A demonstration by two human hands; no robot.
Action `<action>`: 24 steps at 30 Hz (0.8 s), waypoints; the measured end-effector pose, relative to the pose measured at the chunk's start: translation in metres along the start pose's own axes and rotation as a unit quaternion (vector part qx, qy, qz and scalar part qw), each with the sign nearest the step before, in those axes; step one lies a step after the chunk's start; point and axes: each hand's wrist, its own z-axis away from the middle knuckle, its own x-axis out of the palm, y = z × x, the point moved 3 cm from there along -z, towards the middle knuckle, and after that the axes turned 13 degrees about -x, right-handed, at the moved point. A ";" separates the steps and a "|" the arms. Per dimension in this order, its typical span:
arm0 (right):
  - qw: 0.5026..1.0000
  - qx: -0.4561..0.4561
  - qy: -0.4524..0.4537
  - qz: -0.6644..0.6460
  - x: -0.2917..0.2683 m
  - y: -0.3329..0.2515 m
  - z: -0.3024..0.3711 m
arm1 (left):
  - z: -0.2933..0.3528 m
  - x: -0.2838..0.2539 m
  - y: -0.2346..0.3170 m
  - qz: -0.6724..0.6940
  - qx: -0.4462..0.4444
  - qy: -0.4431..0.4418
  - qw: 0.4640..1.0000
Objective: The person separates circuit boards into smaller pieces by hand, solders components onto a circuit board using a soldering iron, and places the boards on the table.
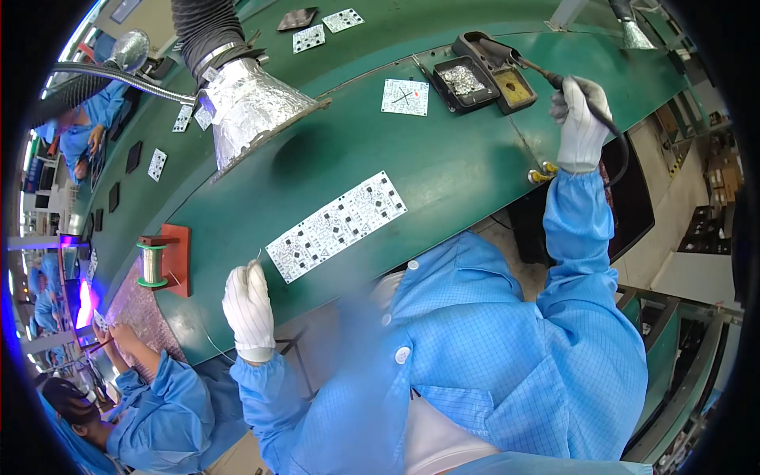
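Left hand (249,309) pinches thin solder wire (259,253), probably soft and bendy. Just right of that grip, the white circuit board (336,227) lies flat: likely light, stiff, kinda fragile, so grab its edges. Further over, right hand (583,119) is curled round a soldering iron (552,77).

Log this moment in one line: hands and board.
left hand: pinching solder wire | right hand: gripping soldering iron, front end at stand | long white circuit board: flat on green table, untouched

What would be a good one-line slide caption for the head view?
Gloved left hand holds thin wire beside a white circuit board; gloved right hand grips a soldering iron at its stand.
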 end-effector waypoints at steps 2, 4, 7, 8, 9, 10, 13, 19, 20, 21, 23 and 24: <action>0.999 0.044 -0.023 0.006 0.007 0.009 -0.014 | 0.009 0.005 -0.003 -0.050 -0.069 -0.093 0.992; 0.998 0.040 -0.052 -0.017 0.023 0.021 -0.025 | 0.014 0.009 -0.004 0.044 -0.217 -0.172 0.960; 0.987 0.114 0.013 -0.116 0.050 0.041 -0.020 | 0.019 0.010 0.003 0.227 -0.390 -0.141 0.881; 0.966 0.157 0.046 -0.201 0.055 0.044 -0.008 | 0.019 0.008 0.006 0.253 -0.388 -0.107 0.880; 0.949 0.196 0.015 -0.248 0.061 0.042 0.006 | 0.020 0.006 0.009 0.245 -0.379 -0.097 0.887; 0.934 0.236 0.022 -0.267 0.061 0.038 0.023 | 0.020 0.005 0.010 0.205 -0.375 -0.094 0.899; 0.954 0.127 -0.235 -0.138 0.066 -0.003 0.087 | 0.019 0.008 0.014 0.192 -0.342 -0.076 0.917; 0.813 -0.281 -0.483 0.163 0.114 -0.065 0.153 | 0.010 0.010 0.022 0.212 -0.389 -0.159 0.882; 0.816 -0.277 -0.477 0.172 0.116 -0.066 0.153 | 0.009 0.008 0.022 0.238 -0.428 -0.151 0.859; 0.859 -0.182 -0.474 0.069 0.116 -0.064 0.153 | 0.010 0.000 0.024 0.366 -0.430 -0.116 0.817; 0.886 -0.069 -0.453 -0.066 0.113 -0.059 0.151 | 0.012 -0.021 0.029 0.415 -0.317 -0.070 0.850; 0.886 -0.065 -0.455 -0.062 0.111 -0.057 0.151 | 0.015 -0.031 0.031 0.381 -0.268 -0.018 0.885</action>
